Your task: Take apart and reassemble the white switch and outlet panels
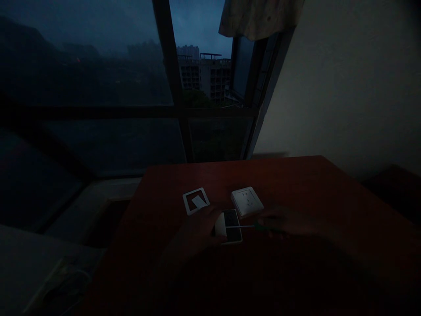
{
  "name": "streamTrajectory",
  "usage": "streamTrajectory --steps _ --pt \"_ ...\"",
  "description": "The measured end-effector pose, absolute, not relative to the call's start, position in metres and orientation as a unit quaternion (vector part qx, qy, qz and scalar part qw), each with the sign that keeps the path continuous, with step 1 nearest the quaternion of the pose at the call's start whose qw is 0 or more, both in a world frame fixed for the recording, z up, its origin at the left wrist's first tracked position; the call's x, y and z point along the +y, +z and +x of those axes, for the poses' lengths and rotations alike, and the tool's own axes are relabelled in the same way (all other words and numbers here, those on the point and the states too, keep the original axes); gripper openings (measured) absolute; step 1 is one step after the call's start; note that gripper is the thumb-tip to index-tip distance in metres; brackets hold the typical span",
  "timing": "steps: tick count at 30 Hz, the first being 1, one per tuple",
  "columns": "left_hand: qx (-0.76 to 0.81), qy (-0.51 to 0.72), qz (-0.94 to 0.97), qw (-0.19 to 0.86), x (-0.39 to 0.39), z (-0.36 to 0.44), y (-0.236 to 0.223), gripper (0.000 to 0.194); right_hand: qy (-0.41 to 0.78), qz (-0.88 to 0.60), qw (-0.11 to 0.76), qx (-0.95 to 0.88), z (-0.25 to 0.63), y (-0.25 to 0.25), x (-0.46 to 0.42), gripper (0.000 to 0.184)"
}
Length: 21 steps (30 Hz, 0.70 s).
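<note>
My left hand [204, 226] is closed around the left side of a switch plate [237, 239] with a pale rim and a dark middle. A white piece [220, 226] shows between its thumb and fingers, over that plate. From the right, my right hand [279, 220] grips the green handle of a screwdriver [245, 226]. The thin metal shaft lies level across the dark middle, its tip at the white piece. A white wall socket [247, 201] lies face up just beyond my right hand. The dim light hides the finer parts.
Beyond my left hand lies a white square frame [185, 202], with a small white panel [198, 201] in its opening. The reddish-brown table [279, 171] stands against a window [179, 87] and a pale wall [345, 87].
</note>
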<state>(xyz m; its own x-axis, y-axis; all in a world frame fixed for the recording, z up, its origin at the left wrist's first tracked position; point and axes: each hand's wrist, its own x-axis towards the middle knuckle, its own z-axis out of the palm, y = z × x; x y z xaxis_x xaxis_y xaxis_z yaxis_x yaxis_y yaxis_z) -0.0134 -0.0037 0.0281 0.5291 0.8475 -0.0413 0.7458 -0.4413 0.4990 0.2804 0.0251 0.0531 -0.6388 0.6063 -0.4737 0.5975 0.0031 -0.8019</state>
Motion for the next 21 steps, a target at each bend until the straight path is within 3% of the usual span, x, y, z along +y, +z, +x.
streamTrajectory --steps 7,12,21 --pt "0.493 0.157 0.818 0.252 -0.003 -0.013 0.031 0.058 0.564 -0.446 0.032 -0.694 0.282 0.046 0.016 0.049" --pt "0.551 0.235 0.776 0.197 0.014 -0.045 0.025 0.053 0.558 -0.479 0.066 -0.674 0.287 0.036 -0.001 0.050" --pt "0.620 0.176 0.748 0.159 0.033 -0.085 0.007 0.050 0.563 -0.522 0.129 -0.628 0.285 0.024 -0.029 0.048"
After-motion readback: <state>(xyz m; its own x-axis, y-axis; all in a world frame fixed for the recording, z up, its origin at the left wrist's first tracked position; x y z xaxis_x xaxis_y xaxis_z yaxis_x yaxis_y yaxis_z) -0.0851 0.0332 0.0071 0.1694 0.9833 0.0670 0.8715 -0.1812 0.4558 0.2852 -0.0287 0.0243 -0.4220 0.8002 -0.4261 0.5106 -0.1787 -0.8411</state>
